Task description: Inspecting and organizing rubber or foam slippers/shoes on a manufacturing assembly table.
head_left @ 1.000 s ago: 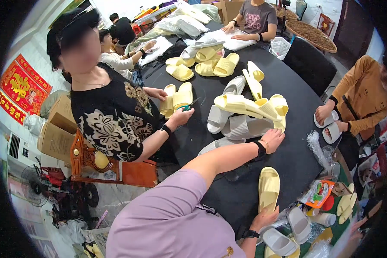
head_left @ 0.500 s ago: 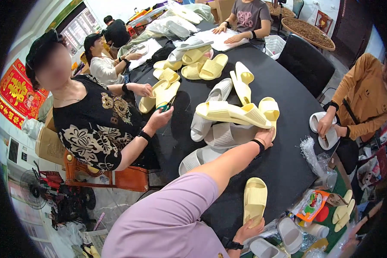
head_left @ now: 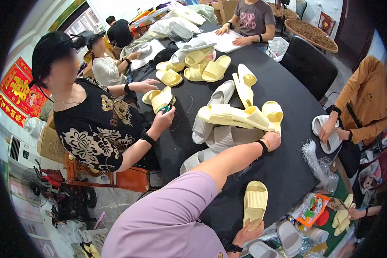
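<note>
My left hand [head_left: 271,140] reaches across the black table with its fingers closed at the heel end of a pale yellow slipper [head_left: 272,112]. That slipper lies at the right side of a heap, against two more yellow slippers [head_left: 236,115] that rest on grey slippers [head_left: 224,136]. Nearer to me, my right hand [head_left: 248,233] grips another yellow slipper [head_left: 256,200] by its heel, the ribbed strap facing up. Part of the right hand's fingers is hidden behind the sole.
At left, a co-worker holds green-handled scissors [head_left: 167,105] by a yellow slipper [head_left: 161,98]. More slippers [head_left: 215,68] are piled farther back. A co-worker at right handles a grey slipper [head_left: 327,129]. Plastic bags [head_left: 316,161] and grey slippers [head_left: 289,237] crowd the lower right.
My left hand has shifted slightly right, and its fingers now close at the slipper's end. The left co-worker's free hand has come off the slipper. Another person's hand now touches yellow slippers at lower right.
</note>
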Tool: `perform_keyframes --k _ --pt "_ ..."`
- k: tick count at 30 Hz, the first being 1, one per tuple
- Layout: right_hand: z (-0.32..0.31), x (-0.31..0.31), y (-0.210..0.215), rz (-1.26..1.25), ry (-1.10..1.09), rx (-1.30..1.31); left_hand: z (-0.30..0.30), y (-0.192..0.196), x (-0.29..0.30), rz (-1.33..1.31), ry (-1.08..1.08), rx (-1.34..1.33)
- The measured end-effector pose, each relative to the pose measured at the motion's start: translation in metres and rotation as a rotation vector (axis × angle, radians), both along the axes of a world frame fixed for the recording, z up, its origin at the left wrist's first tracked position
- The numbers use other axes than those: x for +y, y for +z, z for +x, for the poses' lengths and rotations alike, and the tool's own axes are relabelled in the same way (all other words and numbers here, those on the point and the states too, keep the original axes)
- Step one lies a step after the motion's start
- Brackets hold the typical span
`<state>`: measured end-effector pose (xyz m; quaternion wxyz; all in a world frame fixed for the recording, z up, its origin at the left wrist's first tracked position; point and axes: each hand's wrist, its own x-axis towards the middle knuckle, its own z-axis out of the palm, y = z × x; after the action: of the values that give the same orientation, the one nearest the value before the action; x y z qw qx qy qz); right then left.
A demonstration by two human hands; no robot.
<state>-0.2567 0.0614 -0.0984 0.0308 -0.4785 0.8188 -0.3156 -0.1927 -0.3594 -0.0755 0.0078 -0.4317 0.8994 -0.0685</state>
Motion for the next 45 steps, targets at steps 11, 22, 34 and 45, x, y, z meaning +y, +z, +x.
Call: perform_keyframes --k 11,22,34,45 --pt "0.004 0.008 0.014 0.034 -0.038 0.012 -0.010 0.088 0.126 -0.174 -0.391 0.519" --pt "0.014 0.018 0.004 0.019 -0.070 0.135 0.091 0.084 0.293 0.014 -0.579 0.790" --pt "0.000 -0.032 -0.002 -0.278 0.159 0.433 0.156 0.068 0.368 -0.134 -0.593 0.814" --pt "0.050 -0.054 0.034 -0.236 0.256 0.529 0.220 0.085 0.375 -0.001 -0.562 0.607"
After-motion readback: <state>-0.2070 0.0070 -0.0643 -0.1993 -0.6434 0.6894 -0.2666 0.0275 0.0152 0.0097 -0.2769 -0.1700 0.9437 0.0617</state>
